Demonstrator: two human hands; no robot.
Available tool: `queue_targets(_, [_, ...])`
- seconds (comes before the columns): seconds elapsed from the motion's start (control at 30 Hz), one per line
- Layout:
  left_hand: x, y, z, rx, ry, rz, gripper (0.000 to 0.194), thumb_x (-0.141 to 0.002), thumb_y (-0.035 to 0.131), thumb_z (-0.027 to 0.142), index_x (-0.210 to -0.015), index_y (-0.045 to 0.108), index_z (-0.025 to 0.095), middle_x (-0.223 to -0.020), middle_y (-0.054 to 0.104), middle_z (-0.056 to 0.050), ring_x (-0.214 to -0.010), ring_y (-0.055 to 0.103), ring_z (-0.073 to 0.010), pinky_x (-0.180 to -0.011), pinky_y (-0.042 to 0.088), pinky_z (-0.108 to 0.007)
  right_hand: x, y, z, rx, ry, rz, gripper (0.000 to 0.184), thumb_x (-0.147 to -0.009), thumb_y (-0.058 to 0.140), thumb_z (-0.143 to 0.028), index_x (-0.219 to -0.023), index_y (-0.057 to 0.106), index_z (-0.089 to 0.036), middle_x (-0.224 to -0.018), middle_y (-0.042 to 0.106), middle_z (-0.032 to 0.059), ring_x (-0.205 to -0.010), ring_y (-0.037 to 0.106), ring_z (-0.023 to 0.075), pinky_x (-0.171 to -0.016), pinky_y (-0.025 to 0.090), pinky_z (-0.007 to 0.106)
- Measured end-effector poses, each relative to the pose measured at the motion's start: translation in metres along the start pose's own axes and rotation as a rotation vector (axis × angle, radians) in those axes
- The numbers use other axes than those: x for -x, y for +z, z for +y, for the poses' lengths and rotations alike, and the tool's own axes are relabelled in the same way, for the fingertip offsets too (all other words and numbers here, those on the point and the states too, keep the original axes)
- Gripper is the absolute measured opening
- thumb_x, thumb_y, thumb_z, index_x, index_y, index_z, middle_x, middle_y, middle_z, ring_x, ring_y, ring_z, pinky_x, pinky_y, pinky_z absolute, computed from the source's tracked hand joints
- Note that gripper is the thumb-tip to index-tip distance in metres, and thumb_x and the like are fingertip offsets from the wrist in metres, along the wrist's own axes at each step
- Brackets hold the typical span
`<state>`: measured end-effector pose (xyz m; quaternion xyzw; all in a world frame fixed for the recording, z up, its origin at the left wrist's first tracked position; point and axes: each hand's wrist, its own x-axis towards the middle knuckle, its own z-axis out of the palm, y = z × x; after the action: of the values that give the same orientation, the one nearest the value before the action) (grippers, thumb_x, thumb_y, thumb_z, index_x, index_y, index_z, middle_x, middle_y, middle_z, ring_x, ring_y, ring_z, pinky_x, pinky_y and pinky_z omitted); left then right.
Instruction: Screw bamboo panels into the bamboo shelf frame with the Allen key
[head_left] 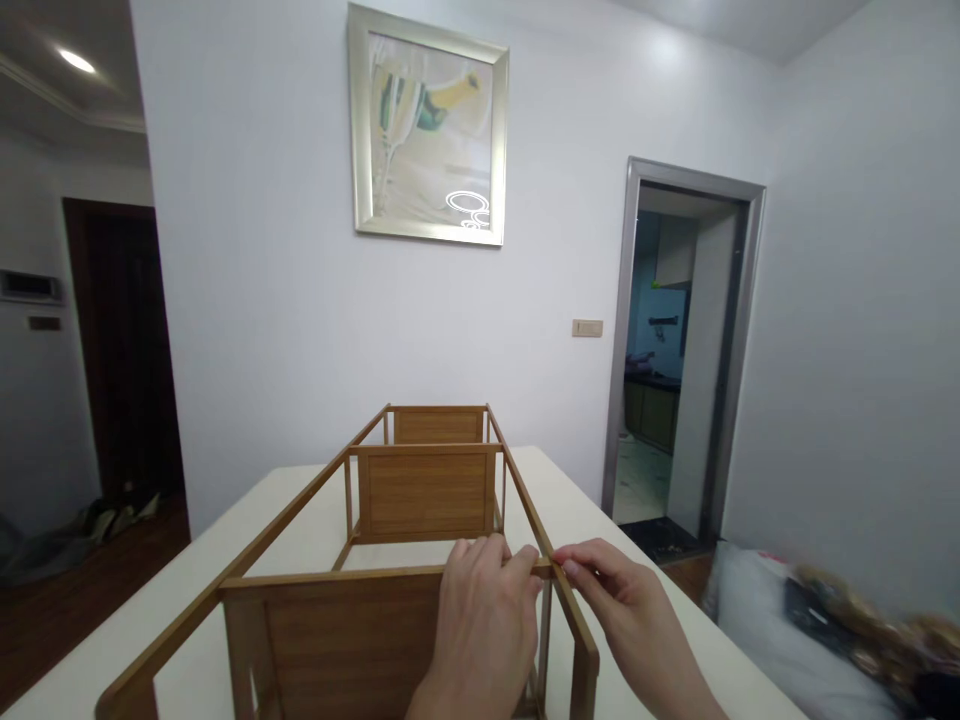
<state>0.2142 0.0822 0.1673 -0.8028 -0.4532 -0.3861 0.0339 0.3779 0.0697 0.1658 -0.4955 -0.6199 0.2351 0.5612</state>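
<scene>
A brown wooden shelf rack [315, 497] lies on its side on a white table [292, 480], its long rails running away from me and several panels standing across between them. My left hand [487, 610] is closed over the top edge of the nearest shelf panel [345, 640], close to its right end. At the corner where this panel meets the right rail [529, 500], my right hand [615, 590] pinches with thumb and forefinger against the rail's outer side. Whatever sits between those fingertips is too small to make out.
Beyond the table stands a white wall with a framed picture [427, 235] and a switch plate [587, 328]. A doorway [622, 350] opens at right. Bagged items [795, 630] are piled at lower right. A dark door [112, 350] is at left.
</scene>
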Motion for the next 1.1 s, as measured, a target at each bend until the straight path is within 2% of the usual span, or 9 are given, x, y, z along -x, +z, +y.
queue_targets(0.13, [0.005, -0.01, 0.0, 0.031, -0.016, -0.03, 0.023, -0.09, 0.051, 0.014, -0.094, 0.069, 0.028, -0.081, 0.062, 0.0, -0.081, 0.055, -0.0189, -0.079, 0.033, -0.035, 0.004, 0.009, -0.001, -0.151, 0.105, 0.061, 0.041, -0.066, 0.075, -0.057, -0.084, 0.072, -0.02, -0.082, 0.073, 0.0064, -0.079, 0.067, 0.0227, -0.075, 0.053, 0.032])
queue_targets(0.27, [0.007, -0.008, -0.001, 0.03, -0.016, -0.05, 0.024, -0.089, 0.049, 0.012, -0.094, 0.067, 0.026, -0.084, 0.062, -0.001, -0.083, 0.055, -0.0211, -0.079, 0.034, -0.036, 0.006, 0.013, -0.001, -0.202, 0.151, 0.097, 0.037, -0.065, 0.078, -0.053, -0.077, 0.071, -0.019, -0.077, 0.072, 0.005, -0.075, 0.066, 0.0212, -0.074, 0.052, 0.03])
queue_targets(0.37, [0.008, -0.001, 0.0, 0.031, 0.009, -0.032, 0.025, -0.09, 0.045, 0.011, -0.097, 0.066, 0.024, -0.087, 0.062, -0.003, -0.085, 0.055, -0.0227, -0.078, 0.036, -0.036, 0.006, 0.01, -0.003, -0.209, 0.165, 0.052, 0.033, -0.067, 0.076, -0.051, -0.077, 0.073, -0.019, -0.078, 0.073, 0.0052, -0.077, 0.065, 0.0211, -0.076, 0.051, 0.031])
queue_targets(0.53, [0.008, 0.012, -0.001, 0.013, 0.127, 0.045, 0.024, -0.091, 0.043, 0.01, -0.095, 0.064, 0.021, -0.086, 0.063, -0.004, -0.079, 0.055, -0.0221, -0.075, 0.037, -0.036, 0.005, 0.003, -0.003, -0.307, 0.199, -0.074, 0.026, -0.066, 0.077, -0.042, -0.076, 0.073, -0.019, -0.08, 0.073, 0.0058, -0.081, 0.066, 0.0221, -0.08, 0.051, 0.034])
queue_targets(0.77, [0.008, 0.017, -0.009, -0.056, 0.216, 0.123, 0.021, -0.091, 0.047, 0.012, -0.103, 0.061, 0.021, -0.085, 0.064, -0.004, -0.076, 0.057, -0.0212, -0.072, 0.039, -0.035, 0.003, 0.002, 0.003, -0.471, 0.233, -0.028, 0.025, -0.062, 0.078, -0.028, -0.083, 0.069, -0.018, -0.072, 0.069, 0.0016, -0.071, 0.062, 0.0152, -0.072, 0.05, 0.029])
queue_targets(0.97, [0.002, 0.017, -0.01, -0.061, 0.229, 0.116, 0.02, -0.092, 0.047, 0.013, -0.104, 0.061, 0.02, -0.088, 0.065, -0.004, -0.077, 0.059, -0.0207, -0.072, 0.041, -0.035, 0.002, 0.001, 0.002, -0.497, 0.245, -0.049, 0.031, -0.063, 0.081, -0.036, -0.084, 0.068, -0.017, -0.068, 0.068, 0.0013, -0.066, 0.06, 0.0144, -0.069, 0.049, 0.028])
queue_targets(1.1, [0.002, 0.014, -0.007, -0.036, 0.194, 0.075, 0.021, -0.092, 0.048, 0.012, -0.104, 0.062, 0.021, -0.087, 0.066, -0.003, -0.079, 0.06, -0.0205, -0.074, 0.042, -0.036, 0.003, 0.002, 0.001, -0.439, 0.243, -0.055, 0.036, -0.062, 0.081, -0.046, -0.079, 0.069, -0.018, -0.068, 0.068, 0.0027, -0.068, 0.062, 0.0165, -0.07, 0.05, 0.03])
